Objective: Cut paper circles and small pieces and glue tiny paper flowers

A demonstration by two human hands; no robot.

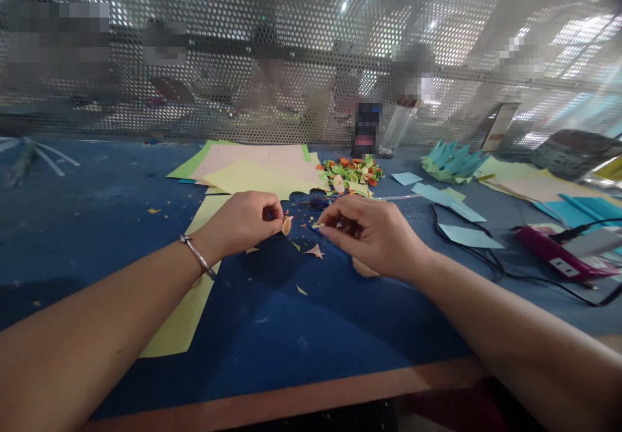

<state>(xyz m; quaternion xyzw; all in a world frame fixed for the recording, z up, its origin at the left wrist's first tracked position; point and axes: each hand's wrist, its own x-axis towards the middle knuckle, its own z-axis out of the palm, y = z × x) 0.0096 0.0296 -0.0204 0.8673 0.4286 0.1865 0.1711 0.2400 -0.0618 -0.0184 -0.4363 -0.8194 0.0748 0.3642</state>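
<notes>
My left hand [245,217] is closed, pinching a small peach-coloured curl of paper [286,226] between thumb and fingertips. Opposite it, my right hand [376,232] pinches a small pale yellow paper piece [318,225]. A short gap separates the two pieces. Just behind my right fingers lies a dark blue tool [321,201], mostly hidden, with a clear rod [396,197] showing to its right. Paper scraps, including a pink one [315,251] and a green sliver [302,290], lie below. Under my right hand a tan piece [365,267] is partly covered.
Sheets of yellow paper [253,179] lie behind and under my left arm. Past my hands is a heap of coloured paper bits [352,174]. To the right are blue paper strips [449,203], a folded-paper form [451,161], a black cord [493,260] and a magenta power strip [549,254].
</notes>
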